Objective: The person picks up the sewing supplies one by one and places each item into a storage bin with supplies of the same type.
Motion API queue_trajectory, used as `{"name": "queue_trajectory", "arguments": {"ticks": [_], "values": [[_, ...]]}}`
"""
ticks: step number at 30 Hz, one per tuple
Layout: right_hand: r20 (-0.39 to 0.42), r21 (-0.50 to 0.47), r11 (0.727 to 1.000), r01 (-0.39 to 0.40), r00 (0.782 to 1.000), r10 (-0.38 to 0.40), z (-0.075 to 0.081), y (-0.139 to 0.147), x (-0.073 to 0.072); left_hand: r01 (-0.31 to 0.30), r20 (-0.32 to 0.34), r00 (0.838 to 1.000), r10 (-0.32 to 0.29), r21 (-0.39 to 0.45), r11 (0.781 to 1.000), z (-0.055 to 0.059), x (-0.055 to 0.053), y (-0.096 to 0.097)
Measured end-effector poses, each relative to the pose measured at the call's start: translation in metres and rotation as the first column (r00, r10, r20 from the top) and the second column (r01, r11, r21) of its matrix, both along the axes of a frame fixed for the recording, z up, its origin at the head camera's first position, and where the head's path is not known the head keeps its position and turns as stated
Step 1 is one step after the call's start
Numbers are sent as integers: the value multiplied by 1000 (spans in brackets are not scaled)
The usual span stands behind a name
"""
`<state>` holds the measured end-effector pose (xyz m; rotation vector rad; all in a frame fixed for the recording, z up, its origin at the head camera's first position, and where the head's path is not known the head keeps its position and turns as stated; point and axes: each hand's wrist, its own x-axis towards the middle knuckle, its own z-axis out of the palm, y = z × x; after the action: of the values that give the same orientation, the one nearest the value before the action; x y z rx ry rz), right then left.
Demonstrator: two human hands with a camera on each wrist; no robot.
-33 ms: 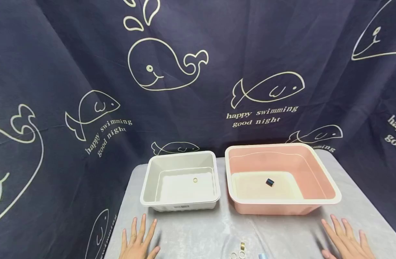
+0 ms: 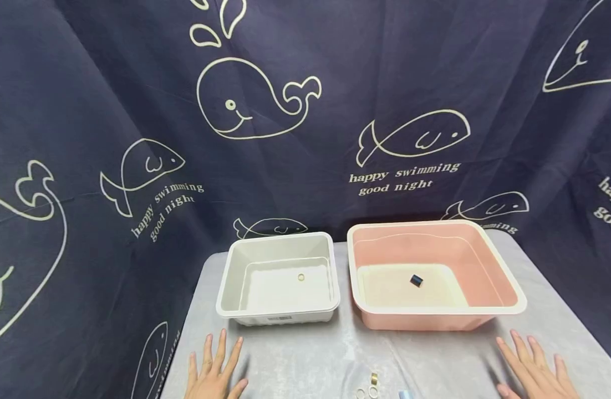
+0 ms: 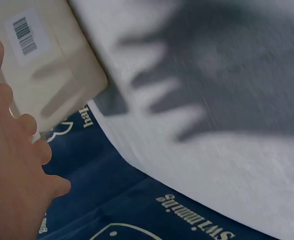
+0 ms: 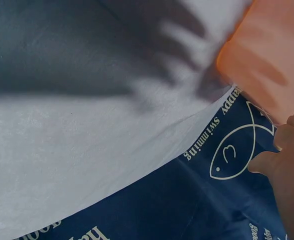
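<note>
My left hand (image 2: 214,370) is held with straight, spread fingers in front of the white basin (image 2: 238,313) and holds nothing. Over on the right, my right hand (image 2: 536,370) has its fingers spread the same way, near the front right of the pink basin (image 2: 420,321), also holding nothing. Between the hands, at the bottom edge of the head view, lie a small gold ring (image 2: 373,379), two pale rings (image 2: 372,392) and a light blue piece (image 2: 406,394), partly cut off. One small ring (image 2: 301,277) lies inside the white basin, and a small dark blue piece (image 2: 416,281) inside the pink one.
Both basins stand side by side at the back of the table (image 2: 305,354), with a narrow gap between them. A dark blue curtain (image 2: 285,177) with whale and fish drawings hangs behind and around the table. In both wrist views, hand shadows fall on the grey tabletop (image 3: 236,165).
</note>
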<state>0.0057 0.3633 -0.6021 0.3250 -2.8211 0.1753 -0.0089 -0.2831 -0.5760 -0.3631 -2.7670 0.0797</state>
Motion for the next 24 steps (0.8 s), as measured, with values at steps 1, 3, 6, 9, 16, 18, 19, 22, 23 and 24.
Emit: {"name": "queue_trajectory", "arguments": {"ticks": [1, 3, 6, 9, 16, 18, 19, 22, 23, 24], "values": [[9, -7, 1000, -3, 1000, 3, 1, 0, 1, 2, 11, 1000, -2, 11, 1000, 0, 1, 1], [20, -18, 1000, -5, 1000, 6, 2, 0, 4, 5, 26, 1000, -5, 20, 1000, 1, 2, 3], [57, -27, 1000, 5, 998, -3, 6, 0, 7, 16, 63, 998, -19, 46, 999, 4, 2, 9], [52, -61, 998, -2, 999, 5, 10, -3, 9, 46, 83, 995, -51, 69, 997, 11, -1, 16], [9, -212, 975, -67, 997, 71, 21, -14, 11, 159, 8, 987, -161, 121, 980, 22, -6, 31], [1, -248, 966, -68, 998, 71, 24, -16, 12, 195, -10, 981, -196, 128, 972, 22, -6, 35], [-5, -266, 961, -70, 997, 71, 26, -17, 13, 210, -18, 978, -210, 129, 969, 22, -6, 37], [-20, -312, 947, -69, 998, 66, 30, -20, 16, 249, -51, 969, -244, 146, 958, 21, -5, 41], [-27, -324, 943, -70, 998, 65, 32, -22, 16, 260, -64, 965, -253, 155, 953, 21, -6, 42], [-35, -339, 938, -71, 997, 63, 34, -23, 16, 271, -75, 962, -261, 168, 948, 21, -6, 43]]}}
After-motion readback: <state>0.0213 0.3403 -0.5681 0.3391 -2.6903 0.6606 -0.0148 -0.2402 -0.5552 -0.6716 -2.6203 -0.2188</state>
